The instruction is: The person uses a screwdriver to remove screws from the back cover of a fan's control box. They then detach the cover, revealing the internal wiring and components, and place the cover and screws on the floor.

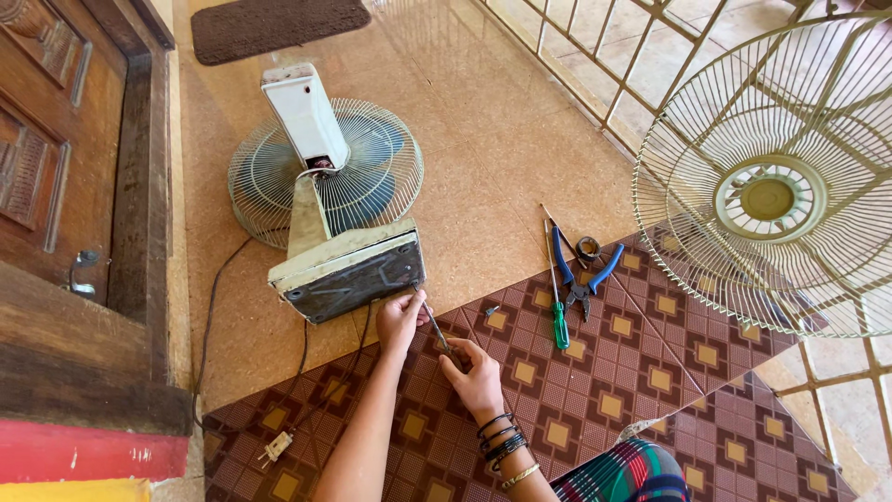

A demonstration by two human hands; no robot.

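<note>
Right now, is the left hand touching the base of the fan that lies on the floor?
Touching. The head view shows the left hand with fingertips against the lower edge of the fan base, no gap visible.
</note>
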